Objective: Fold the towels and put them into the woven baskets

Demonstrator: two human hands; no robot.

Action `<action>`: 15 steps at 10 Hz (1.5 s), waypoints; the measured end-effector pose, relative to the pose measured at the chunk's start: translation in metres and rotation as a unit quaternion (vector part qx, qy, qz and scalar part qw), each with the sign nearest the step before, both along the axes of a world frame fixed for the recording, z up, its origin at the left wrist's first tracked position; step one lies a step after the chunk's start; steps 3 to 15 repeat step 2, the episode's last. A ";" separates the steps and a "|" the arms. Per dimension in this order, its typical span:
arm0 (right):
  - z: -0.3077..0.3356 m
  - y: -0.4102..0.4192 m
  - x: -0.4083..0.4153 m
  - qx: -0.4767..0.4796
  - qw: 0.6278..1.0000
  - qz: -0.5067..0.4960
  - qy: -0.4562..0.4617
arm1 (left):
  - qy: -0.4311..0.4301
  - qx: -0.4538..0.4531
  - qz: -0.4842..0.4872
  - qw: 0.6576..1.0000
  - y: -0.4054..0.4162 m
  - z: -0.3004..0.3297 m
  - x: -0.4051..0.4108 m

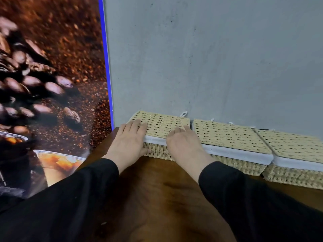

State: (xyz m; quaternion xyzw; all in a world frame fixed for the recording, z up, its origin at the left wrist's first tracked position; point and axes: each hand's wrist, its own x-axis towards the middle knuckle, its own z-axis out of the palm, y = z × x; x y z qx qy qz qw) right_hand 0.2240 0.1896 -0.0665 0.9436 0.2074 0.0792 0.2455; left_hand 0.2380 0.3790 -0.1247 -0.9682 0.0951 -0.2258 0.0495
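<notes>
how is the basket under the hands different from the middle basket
The left basket has both hands on its lid, left hand and right hand; the middle basket is untouched. The left basket stands beside the coffee poster; the middle one sits between two baskets. Both have woven lids, white trim, and stand against the grey wall.

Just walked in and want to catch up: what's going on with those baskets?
A person in black sleeves has both hands on the leftmost woven basket. The left hand and right hand lie on its lid's front edge, fingers on top and the left thumb at the front. Two more lidded baskets sit to its right along the grey wall, on a wooden table. No towels are visible.
</notes>
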 end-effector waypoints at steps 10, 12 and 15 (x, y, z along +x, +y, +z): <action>-0.004 -0.036 -0.016 0.168 0.986 0.018 0.009 | 0.072 -0.035 0.007 0.997 0.001 0.019 -0.008; -0.004 -0.036 -0.016 0.168 0.986 0.018 0.009 | 0.072 -0.035 0.007 0.997 0.001 0.019 -0.008; -0.004 -0.036 -0.016 0.168 0.986 0.018 0.009 | 0.072 -0.035 0.007 0.997 0.001 0.019 -0.008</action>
